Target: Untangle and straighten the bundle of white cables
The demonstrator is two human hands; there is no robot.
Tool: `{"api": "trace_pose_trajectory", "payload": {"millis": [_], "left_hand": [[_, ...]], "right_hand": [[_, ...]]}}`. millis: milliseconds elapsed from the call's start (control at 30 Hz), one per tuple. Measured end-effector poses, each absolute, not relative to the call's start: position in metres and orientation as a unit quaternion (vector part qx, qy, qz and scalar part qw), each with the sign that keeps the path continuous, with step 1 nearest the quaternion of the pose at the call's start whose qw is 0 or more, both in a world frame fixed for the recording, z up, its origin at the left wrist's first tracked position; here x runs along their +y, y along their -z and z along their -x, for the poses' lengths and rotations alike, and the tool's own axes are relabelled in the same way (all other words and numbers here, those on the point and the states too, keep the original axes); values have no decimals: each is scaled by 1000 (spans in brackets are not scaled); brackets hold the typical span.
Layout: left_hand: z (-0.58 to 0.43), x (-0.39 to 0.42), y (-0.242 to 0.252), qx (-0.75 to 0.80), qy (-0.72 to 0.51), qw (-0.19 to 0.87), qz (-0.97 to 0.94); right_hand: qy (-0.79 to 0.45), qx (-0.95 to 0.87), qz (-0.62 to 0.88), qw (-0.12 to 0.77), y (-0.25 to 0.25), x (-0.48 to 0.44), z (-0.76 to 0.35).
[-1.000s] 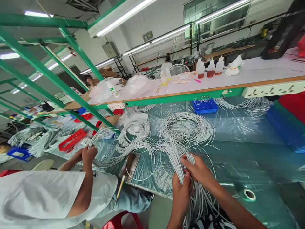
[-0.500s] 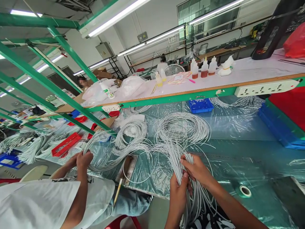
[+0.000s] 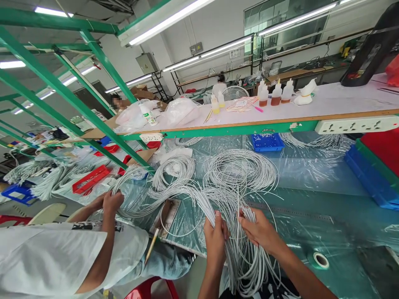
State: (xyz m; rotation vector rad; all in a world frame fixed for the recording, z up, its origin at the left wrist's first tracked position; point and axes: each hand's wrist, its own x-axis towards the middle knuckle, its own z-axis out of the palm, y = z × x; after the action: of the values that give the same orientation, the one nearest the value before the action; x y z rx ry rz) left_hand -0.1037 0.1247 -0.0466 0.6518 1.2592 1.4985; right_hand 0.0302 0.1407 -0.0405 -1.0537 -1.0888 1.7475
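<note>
White cable bundle (image 3: 237,232) hangs off the worktop (image 3: 311,182) edge at 6 o'clock, left hand (image 3: 215,236) and right hand (image 3: 260,228) fingers closed around strands; loose loops likely snag and tangle

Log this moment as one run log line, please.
left hand: grips white cable bundle | right hand: grips same bundle | coiled cables on bench | co-worker's hands on other cables

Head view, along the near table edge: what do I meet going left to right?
Co-worker's hands on white wires → wooden pencil → person's left hand → bundle of white wires → right hand → roll of clear tape.
</note>
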Motion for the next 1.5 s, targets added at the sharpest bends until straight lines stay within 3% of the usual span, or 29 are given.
{"api": "trace_pose_trajectory", "payload": {"millis": [167, 333, 433, 667, 967, 1133, 1500], "left_hand": [[111, 130, 28, 508, -617, 535, -273], [105, 128, 20, 515, -586, 561, -278], [104, 126, 22, 514, -577, 569, -279], [92, 119, 26, 513, -543, 574, -335], [66, 114, 27, 546, -542, 517, -374], [74, 114, 36, 513, -527, 589, -334], [80, 106, 41, 489, -451, 660, -349]], "right_hand": [[-662, -544, 407, 316, 34, 136, -29], [-609, -603, 384, 344, 30, 134, -22], [-648, -571, 386, 325, 34, 136, -22], [-697, -305, 382, 525, 37, 149, -22], [-664, -319, 443, 511, 44, 154, -22], [-614, -369, 440, 541, 44, 155, -26], [-694, -338, 381, 508, 41, 161, -30]]}}
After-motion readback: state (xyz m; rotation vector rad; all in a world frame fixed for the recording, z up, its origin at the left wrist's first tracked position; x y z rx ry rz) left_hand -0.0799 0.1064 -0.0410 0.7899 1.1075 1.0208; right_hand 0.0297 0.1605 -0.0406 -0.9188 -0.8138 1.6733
